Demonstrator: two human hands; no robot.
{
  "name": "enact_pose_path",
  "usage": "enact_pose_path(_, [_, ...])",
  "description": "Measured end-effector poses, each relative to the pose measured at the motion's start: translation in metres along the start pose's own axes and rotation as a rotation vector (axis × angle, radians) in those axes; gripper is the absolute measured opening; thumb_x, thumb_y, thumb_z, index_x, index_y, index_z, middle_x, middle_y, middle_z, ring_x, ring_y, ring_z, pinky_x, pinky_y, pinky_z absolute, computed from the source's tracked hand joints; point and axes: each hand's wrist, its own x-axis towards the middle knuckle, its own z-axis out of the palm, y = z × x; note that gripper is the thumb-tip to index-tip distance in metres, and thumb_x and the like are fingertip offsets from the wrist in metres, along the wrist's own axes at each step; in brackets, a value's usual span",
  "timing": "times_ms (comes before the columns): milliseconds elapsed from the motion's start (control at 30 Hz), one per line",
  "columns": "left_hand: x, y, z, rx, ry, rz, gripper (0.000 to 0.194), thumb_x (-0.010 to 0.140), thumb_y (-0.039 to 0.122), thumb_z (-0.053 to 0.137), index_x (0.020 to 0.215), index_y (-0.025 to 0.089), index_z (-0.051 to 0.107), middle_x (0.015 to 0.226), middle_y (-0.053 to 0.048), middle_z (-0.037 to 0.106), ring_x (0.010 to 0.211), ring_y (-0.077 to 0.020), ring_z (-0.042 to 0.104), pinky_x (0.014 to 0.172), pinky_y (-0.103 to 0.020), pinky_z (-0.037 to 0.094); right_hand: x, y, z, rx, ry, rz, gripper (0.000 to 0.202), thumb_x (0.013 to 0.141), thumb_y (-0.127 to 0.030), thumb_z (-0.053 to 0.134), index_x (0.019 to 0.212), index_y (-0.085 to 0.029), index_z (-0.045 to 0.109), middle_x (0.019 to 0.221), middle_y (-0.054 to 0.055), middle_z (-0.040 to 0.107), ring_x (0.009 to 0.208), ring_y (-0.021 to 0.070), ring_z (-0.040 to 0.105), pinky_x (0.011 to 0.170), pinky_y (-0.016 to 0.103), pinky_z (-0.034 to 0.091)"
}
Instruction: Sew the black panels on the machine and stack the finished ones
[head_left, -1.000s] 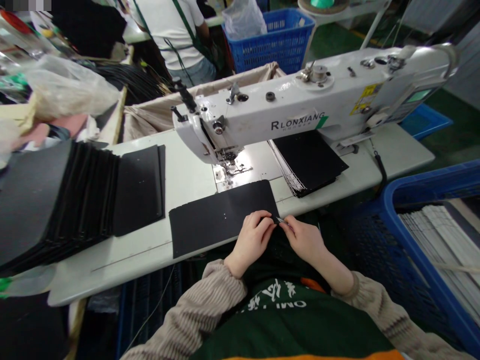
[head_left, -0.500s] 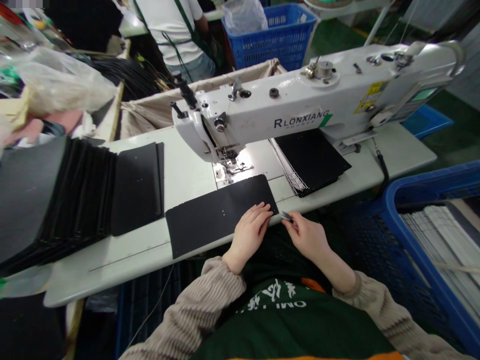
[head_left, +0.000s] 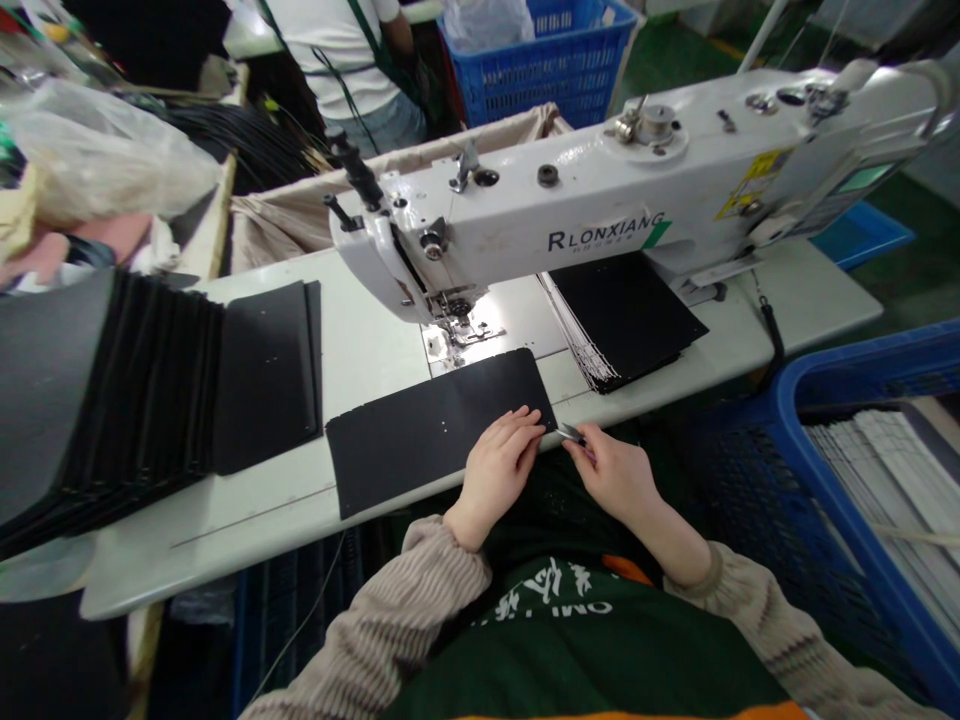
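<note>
A black rectangular panel [head_left: 420, 430] lies flat along the front edge of the sewing table, just before the needle area. My left hand [head_left: 501, 462] rests on its right end, fingers stretched out over the surface. Beside that corner, my right hand [head_left: 613, 468] is closed around small thread snips [head_left: 571, 435]. Their metal blades point left at the panel's right edge; most of the handle is hidden in my fingers. Behind the panel stands a white sewing machine [head_left: 600, 210], its lamp lighting the needle plate [head_left: 459, 340].
Black panels with white edges are stacked [head_left: 630, 315] under the machine arm. Further black panels [head_left: 266, 380] and a thick pile [head_left: 142, 390] sit left. A blue crate [head_left: 795, 400] stands right; another blue basket [head_left: 540, 75] and a person [head_left: 352, 60] are behind.
The camera view has shifted slightly. Both hands stay almost where they were, with the snips' blades still at the panel's right edge.
</note>
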Motion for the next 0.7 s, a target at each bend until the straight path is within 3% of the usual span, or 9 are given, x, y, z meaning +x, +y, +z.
enact_pose_path(500, [0.001, -0.002, 0.001, -0.004, 0.02, 0.007, 0.019, 0.096, 0.018, 0.053, 0.111, 0.023, 0.064, 0.128, -0.004, 0.066, 0.128, -0.0198, 0.055, 0.112, -0.045, 0.043, 0.001, -0.001, 0.004, -0.036, 0.016, -0.03, 0.026, 0.1, -0.041, 0.041, 0.096, -0.02, 0.057, 0.077, 0.002, 0.07, 0.062, 0.0172, 0.064, 0.053, 0.027, 0.028])
enact_pose_path(700, [0.002, 0.0, 0.0, -0.003, 0.012, -0.009, 0.018, 0.096, 0.019, 0.052, 0.11, 0.022, 0.063, 0.127, -0.004, 0.066, 0.128, -0.0196, 0.055, 0.113, -0.045, 0.042, 0.0, -0.002, 0.013, 0.114, 0.061, 0.038, 0.026, 0.1, -0.041, 0.04, 0.099, -0.019, 0.053, 0.072, 0.0, 0.067, 0.061, 0.0166, 0.064, 0.054, 0.025, 0.031])
